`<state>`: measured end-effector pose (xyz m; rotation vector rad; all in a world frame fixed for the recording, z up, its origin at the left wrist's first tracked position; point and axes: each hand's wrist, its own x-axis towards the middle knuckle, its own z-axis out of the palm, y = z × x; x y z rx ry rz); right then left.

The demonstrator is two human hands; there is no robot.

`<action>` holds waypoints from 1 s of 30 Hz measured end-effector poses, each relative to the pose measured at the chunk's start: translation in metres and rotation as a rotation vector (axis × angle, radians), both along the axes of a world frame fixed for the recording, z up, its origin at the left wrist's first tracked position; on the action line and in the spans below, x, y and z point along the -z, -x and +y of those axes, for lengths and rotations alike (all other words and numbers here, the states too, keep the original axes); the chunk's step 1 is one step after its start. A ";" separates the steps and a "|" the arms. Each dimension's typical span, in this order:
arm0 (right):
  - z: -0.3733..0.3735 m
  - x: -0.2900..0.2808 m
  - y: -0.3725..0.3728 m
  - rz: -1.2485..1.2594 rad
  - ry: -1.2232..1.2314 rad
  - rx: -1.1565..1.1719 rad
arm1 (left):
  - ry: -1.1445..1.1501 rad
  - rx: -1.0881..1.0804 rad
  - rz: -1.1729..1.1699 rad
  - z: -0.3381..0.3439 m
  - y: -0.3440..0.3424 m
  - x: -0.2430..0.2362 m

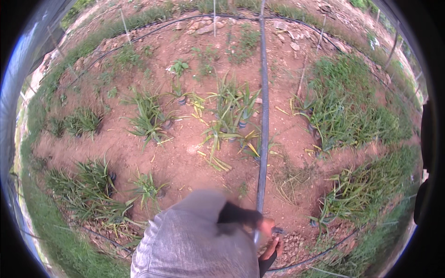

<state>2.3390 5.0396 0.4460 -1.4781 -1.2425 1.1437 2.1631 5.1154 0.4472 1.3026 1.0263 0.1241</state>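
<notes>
At the lower middle, my left hand (pixel 266 227) reaches across from a black sleeve, blurred by motion. Its fingers are closed around something; a small dark object (pixel 278 230) sticks out on its right side, too small to name. Just below, my right hand (pixel 270 250) comes up from the lower edge with its fingers bent in close to the same spot. What lies between the two hands is hidden. Beside them runs a long dark pipe (pixel 264 116), reaching from the far edge toward me; a pale shiny part (pixel 256 236) shows by my left hand.
Clumps of long-leaved potted plants stand on the reddish soil (pixel 185 171): left (pixel 88 185), middle (pixel 227 109) and right (pixel 347 111). Yellowed leaves (pixel 218 163) lie near the middle. Gravel (pixel 292 243) lies right of my hands. A thin black hose (pixel 324 250) curves along the near side.
</notes>
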 end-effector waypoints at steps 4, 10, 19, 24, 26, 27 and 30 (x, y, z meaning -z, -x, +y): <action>-0.010 0.010 0.020 -0.023 -0.042 -0.135 | -0.276 -0.213 0.035 -0.048 0.002 0.043; -0.044 -0.045 0.064 0.018 0.098 -0.074 | -0.334 -0.199 0.154 -0.082 0.020 0.010; -0.008 0.015 0.061 0.063 0.112 -0.354 | -0.549 -0.338 0.199 -0.094 0.036 0.020; 0.003 0.028 0.072 0.047 0.093 -0.473 | -0.457 -0.490 0.207 -0.103 0.055 0.023; 0.005 0.027 0.074 -0.032 0.022 -0.476 | -0.430 -0.512 0.184 -0.103 0.057 0.020; 0.006 0.027 0.073 -0.023 0.056 -0.461 | -0.432 -0.491 0.167 -0.102 0.056 0.018; 0.001 0.024 0.064 0.003 0.142 -0.418 | -0.412 -0.414 0.138 -0.102 0.048 0.019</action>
